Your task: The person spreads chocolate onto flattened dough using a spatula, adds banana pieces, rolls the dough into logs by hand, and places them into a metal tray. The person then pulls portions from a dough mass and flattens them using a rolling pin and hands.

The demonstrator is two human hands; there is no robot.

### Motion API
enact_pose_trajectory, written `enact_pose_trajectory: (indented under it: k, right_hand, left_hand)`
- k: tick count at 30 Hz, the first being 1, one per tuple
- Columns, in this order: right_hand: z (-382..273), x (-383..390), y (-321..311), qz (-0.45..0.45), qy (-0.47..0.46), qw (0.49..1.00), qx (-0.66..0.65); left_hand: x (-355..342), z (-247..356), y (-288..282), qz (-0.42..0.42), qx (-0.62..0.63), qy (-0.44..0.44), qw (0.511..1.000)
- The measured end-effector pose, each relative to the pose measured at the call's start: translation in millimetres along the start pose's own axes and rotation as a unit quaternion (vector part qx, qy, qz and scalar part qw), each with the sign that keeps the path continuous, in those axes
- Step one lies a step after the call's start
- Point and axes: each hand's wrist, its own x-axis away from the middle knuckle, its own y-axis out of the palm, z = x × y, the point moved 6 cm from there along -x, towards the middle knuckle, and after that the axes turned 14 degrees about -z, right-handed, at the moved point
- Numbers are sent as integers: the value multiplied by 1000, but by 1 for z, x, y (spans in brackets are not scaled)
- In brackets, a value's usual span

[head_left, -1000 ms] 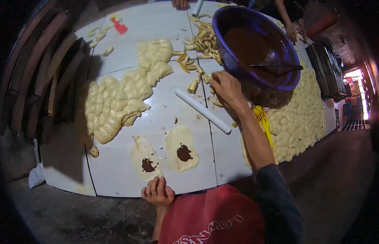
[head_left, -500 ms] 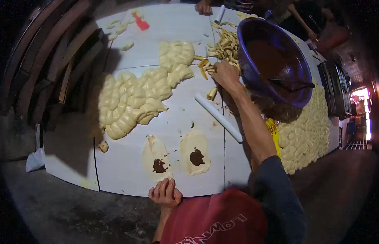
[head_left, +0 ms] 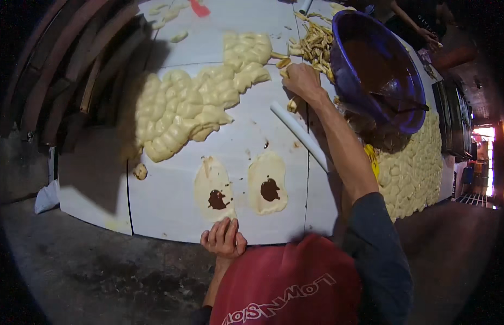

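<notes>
Two flattened oval dough sheets lie side by side near the front edge of the white table: a left dough sheet (head_left: 212,176) and a right dough sheet (head_left: 267,165). Each carries a dark brown blob of sauce. My left hand (head_left: 225,238) is at the table edge with curled fingers, its fingertips by the near end of the left sheet; what they hold is hidden. My right hand (head_left: 303,81) reaches forward, closed, beside a pile of pale yellow strips (head_left: 316,46) that look like cut banana. A yellowish piece shows near its fingertips, but its grip is hidden.
A purple basin (head_left: 338,59) of brown liquid with a dark-handled utensil stands right of my forearm. A white rod (head_left: 299,136) lies nearby. Dough pieces (head_left: 187,103) cluster at left, with more dough (head_left: 411,181) at right. Wooden racks (head_left: 62,70) stand left; another person's arm (head_left: 411,24) is far right.
The whole view has shifted, so the table sits higher in it. My right hand has drawn slightly left, away from the pile of strips. My left hand stays by the left dough sheet.
</notes>
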Motion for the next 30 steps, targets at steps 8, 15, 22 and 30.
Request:
enact_pose_trajectory:
  k: [8,15,22,30]
  right_hand:
    - [-47,130,-38,71,-209,970,-102]
    - [-102,249,26,-103,-279,943,-150]
    - [-103,276,49,-74,-282,938,-187]
    - [-101,297,34,-56,-263,933,-240]
  left_hand:
    - [-5,-2,-3,-17,8,-10,1000]
    - [-5,0,-4,-25,42,-35,998]
    - [-22,18,-22,-44,24,-26,998]
    - [-81,41,-17,-159,97,104,977]
